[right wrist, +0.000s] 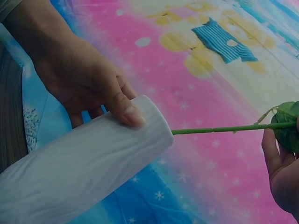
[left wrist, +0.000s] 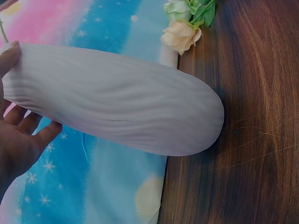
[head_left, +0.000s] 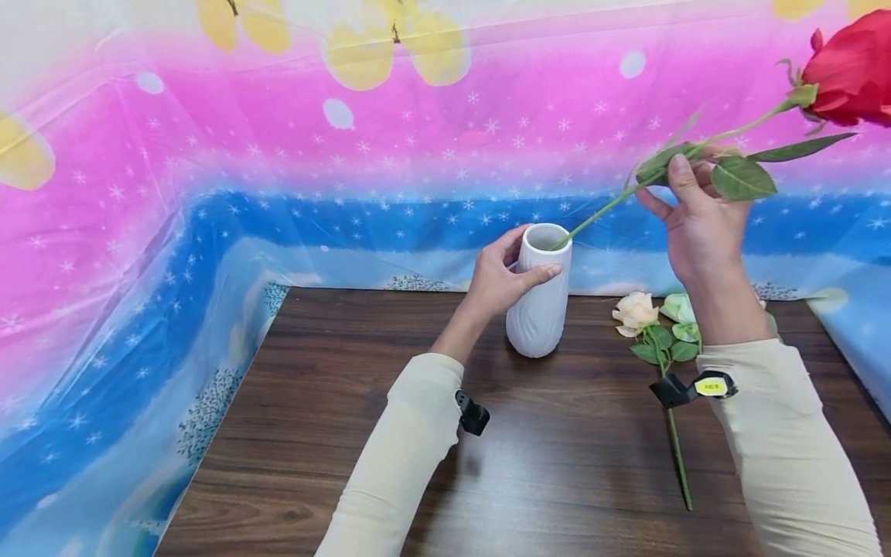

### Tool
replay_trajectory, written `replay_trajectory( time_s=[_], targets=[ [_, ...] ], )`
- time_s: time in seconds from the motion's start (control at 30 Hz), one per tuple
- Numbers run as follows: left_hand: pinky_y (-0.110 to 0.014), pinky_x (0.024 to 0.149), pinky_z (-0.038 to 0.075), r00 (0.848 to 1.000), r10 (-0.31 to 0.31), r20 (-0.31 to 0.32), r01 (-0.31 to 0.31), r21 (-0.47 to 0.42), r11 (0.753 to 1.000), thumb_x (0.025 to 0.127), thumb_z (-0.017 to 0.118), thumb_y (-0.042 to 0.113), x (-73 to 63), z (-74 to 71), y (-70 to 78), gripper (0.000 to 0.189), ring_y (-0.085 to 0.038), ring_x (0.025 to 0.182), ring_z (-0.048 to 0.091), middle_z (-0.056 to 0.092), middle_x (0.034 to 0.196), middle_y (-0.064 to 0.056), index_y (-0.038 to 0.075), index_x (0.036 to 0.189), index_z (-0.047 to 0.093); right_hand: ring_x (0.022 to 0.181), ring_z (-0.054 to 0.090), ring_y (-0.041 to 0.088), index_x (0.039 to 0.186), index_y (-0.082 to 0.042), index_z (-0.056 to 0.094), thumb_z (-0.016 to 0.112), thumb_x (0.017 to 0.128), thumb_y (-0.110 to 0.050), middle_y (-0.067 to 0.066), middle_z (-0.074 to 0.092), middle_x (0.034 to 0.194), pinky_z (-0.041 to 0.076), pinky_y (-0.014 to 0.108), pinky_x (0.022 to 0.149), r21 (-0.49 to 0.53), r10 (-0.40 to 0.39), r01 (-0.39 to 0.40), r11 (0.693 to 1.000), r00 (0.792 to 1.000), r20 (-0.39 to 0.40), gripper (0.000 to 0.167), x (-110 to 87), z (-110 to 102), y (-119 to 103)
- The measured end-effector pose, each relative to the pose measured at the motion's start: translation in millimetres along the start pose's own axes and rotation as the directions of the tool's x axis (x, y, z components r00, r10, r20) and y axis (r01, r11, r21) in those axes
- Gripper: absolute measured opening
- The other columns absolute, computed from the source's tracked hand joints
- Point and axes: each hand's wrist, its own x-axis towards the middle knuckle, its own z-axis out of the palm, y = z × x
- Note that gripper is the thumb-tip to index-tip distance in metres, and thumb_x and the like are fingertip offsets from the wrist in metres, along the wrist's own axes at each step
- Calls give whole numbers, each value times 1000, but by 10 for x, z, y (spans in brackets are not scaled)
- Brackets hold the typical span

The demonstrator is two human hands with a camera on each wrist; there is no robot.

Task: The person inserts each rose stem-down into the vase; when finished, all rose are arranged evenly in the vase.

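A yellow label [head_left: 711, 387] on the black mount [head_left: 668, 391] at the ribbed, cream right sleeve [head_left: 793, 464] bears writing too small to read. The left hand [head_left: 503, 275] grips the upper part of a tall white vase [head_left: 539, 309], its matte wall moulded in wavy ridges, standing nearly upright on a dark wood-grain tabletop [head_left: 313, 433]. The right hand [head_left: 710, 224] pinches the green stem [head_left: 602, 215] of a red rose [head_left: 852, 73], the stem's lower end inside the vase's round mouth. At right lie 2 flowers: a peach rose [head_left: 636, 313] and a pale green bloom [head_left: 678, 308].
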Motion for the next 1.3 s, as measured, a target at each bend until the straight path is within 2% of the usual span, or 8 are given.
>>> replay_trajectory(
  time_s=[0.2,0.43,0.73,0.97,1.17,1.3],
  targets=[
    [-40,105,56,1000,8,-2,-8,1,1000,86,83,26,4,5,-13,71,-24,129,64,64,139,-7,17,148,51,97,70,22,99,-5,61,67,93,3,6,59,90,65,37,76,-54,2,-1,999,1000,30,12,-22,34,65],
    [-39,104,56,1000,10,-2,-10,-2,1000,86,83,25,0,14,-10,69,-24,128,65,65,138,-8,16,148,52,91,72,18,100,-7,66,69,93,-1,4,62,86,65,35,76,-144,4,1,990,999,33,10,-44,69,150],
    [-41,104,57,1000,7,-12,-7,-6,1000,86,83,25,17,14,8,70,-25,127,65,65,138,-8,16,148,52,92,73,17,104,-9,68,72,91,-4,3,70,89,65,35,74,-182,50,-41,982,998,44,14,-76,131,227],
    [-40,104,57,1000,-15,3,15,-7,1000,86,83,27,5,20,5,71,-25,128,65,65,138,-7,17,148,52,86,75,15,102,-11,69,72,92,-5,3,73,92,65,33,71,-205,86,-74,976,995,46,13,-108,150,276],
    [-41,105,56,1000,-10,3,10,-4,1000,86,83,28,11,16,14,71,-25,130,64,64,139,-7,17,149,51,95,72,15,107,-11,68,70,93,-6,1,71,92,65,31,72,-225,96,-77,971,993,74,15,-125,136,334],
    [-41,106,55,1000,-14,7,14,-2,1000,86,83,28,13,2,16,72,-24,130,64,64,139,-7,17,149,50,97,71,15,104,-12,67,69,94,-5,0,69,92,65,31,72,-234,113,-94,968,991,69,13,-133,118,374]
  ],
)
